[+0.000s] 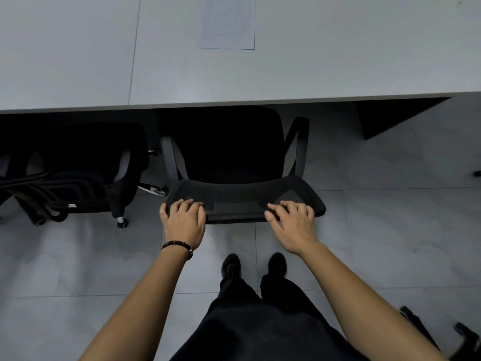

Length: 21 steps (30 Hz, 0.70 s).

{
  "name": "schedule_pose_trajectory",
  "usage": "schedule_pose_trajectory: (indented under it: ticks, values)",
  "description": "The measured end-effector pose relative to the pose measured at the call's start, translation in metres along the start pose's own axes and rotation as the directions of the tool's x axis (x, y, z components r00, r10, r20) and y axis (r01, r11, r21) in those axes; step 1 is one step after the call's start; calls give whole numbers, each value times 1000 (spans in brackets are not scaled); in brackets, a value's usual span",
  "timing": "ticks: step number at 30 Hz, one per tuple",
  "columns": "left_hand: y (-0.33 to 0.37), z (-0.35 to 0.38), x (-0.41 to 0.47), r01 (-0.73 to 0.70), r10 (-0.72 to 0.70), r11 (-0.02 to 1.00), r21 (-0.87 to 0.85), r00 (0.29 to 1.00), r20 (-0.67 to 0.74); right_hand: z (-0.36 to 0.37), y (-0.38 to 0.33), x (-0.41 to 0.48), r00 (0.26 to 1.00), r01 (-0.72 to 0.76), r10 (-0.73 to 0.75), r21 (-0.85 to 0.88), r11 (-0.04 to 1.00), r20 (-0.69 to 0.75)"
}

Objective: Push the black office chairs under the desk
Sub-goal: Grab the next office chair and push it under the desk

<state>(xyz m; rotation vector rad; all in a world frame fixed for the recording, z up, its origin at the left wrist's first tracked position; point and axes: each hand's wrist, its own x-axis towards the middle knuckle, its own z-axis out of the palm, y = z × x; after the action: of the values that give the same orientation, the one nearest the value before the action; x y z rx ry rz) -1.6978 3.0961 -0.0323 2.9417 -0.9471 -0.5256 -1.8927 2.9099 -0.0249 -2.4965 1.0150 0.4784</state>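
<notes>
A black office chair with a mesh backrest (pixel 242 199) stands in front of me, its seat partly under the front edge of the white desk (pixel 312 74). My left hand (pixel 183 221) grips the left end of the backrest's top edge, fingers curled over it. My right hand (pixel 291 225) rests on the right end of that edge with fingers spread over the mesh. A second black office chair (pixel 78 173) stands to the left, its seat mostly beneath the desk.
A sheet of paper (pixel 227 22) lies on the desk top. A dark desk side panel (pixel 385 118) drops to the floor at the right. Part of another chair base (pixel 442 334) shows at the lower right. Grey floor tiles surround my feet (pixel 255 264).
</notes>
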Motion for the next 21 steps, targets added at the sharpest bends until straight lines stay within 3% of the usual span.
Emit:
schedule_pose_trajectory:
  ticks: [5,21]
  values:
    - [-4,3,-3,-26,25,999,28,1000,12,9,-1,1,1000,-27,27,65,997,0]
    - [-12,9,-3,-35,33,999,-32,997,-74,11,-5,-1,1000,-24,24,42,999,1]
